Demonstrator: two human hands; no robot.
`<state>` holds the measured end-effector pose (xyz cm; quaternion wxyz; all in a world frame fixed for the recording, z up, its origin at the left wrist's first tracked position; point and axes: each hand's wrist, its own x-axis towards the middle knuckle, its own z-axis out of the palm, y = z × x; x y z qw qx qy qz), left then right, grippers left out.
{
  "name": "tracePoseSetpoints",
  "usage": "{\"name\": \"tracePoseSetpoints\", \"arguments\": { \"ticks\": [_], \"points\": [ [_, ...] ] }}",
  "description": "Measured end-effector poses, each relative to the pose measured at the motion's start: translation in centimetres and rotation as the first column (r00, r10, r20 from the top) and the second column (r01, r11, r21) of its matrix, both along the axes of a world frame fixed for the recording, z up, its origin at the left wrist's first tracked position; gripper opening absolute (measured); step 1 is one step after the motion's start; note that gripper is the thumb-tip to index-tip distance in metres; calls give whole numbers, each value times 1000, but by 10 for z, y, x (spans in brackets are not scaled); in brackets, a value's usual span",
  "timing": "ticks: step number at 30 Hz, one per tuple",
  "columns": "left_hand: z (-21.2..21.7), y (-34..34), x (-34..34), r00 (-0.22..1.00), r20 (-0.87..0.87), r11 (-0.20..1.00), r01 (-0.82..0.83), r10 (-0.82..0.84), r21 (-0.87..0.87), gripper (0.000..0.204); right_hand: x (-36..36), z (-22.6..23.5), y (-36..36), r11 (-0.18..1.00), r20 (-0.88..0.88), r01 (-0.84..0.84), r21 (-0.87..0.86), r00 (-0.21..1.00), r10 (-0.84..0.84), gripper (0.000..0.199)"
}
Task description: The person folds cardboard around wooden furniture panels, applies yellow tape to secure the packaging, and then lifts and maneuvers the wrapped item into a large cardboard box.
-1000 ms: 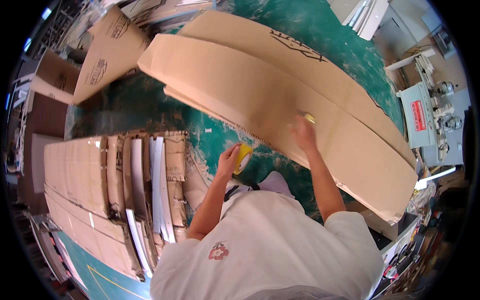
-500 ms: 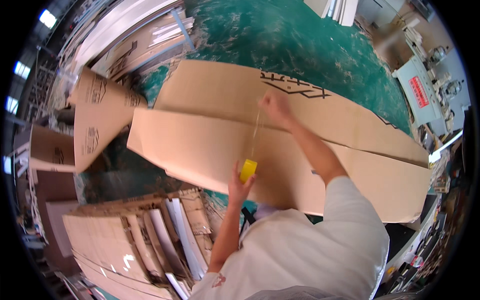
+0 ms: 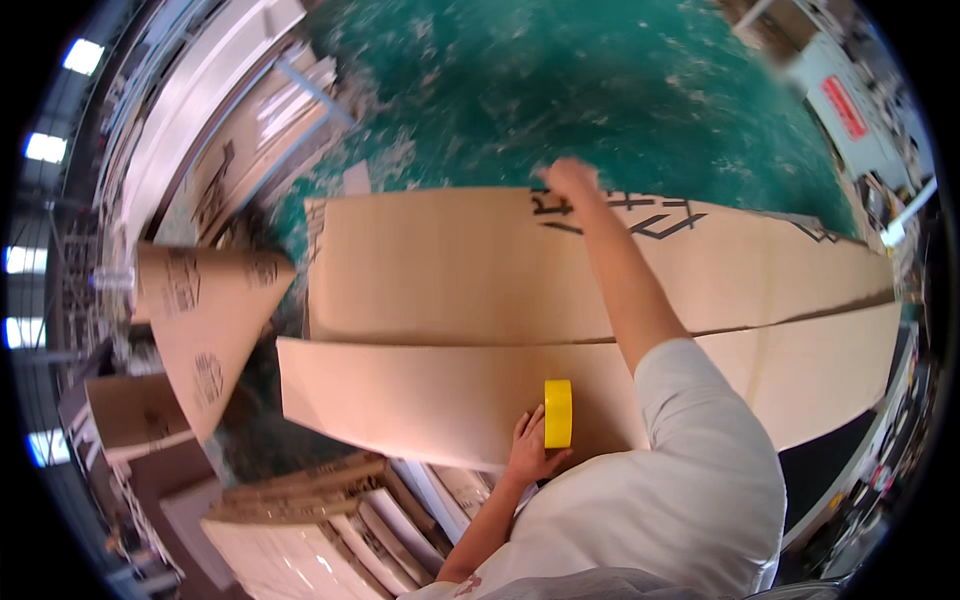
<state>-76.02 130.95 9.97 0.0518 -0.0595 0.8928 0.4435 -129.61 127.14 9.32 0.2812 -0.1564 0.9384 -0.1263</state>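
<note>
A large brown cardboard box (image 3: 430, 270) lies in front of me, its two long top flaps meeting at a seam that runs left to right. My left hand (image 3: 532, 447) grips a yellow roll of tape (image 3: 558, 413) over the near flap, fingers along its left side. At the box's far edge is my right hand (image 3: 572, 182), arm stretched out, fingers closed and slightly blurred. It held the clear strip's free end in the earlier frame; the strip itself is hard to make out now. Black print (image 3: 660, 218) marks the far flap beside this hand.
A bent cardboard sheet (image 3: 205, 320) stands left of the box. Flattened cardboard (image 3: 290, 550) is stacked at the near left. Beyond the box lies a green, dusty floor (image 3: 480, 100). A rack with boards (image 3: 270, 130) is at the far left, a pale machine (image 3: 850, 100) at the far right.
My right hand has moved away from me, from near the seam to the far edge of the box. The tape roll has turned more upright. The view has shifted, so the box sits lower.
</note>
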Motion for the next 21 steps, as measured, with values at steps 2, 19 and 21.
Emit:
{"name": "tracePoseSetpoints", "arguments": {
  "ticks": [2,19,21],
  "points": [
    [1,-15,-6,991,14,991,137,-137,3,85,16,10,7,998,-24,-50,-26,998,50,62],
    [-1,-74,4,677,-362,701,708,-641,83,74,487,67,128,248,141,799,-548,380,-914,57],
    [4,-79,35,691,-368,764,638,-623,-96,70,493,70,130,209,280,859,-467,368,-887,78]
  ]
}}
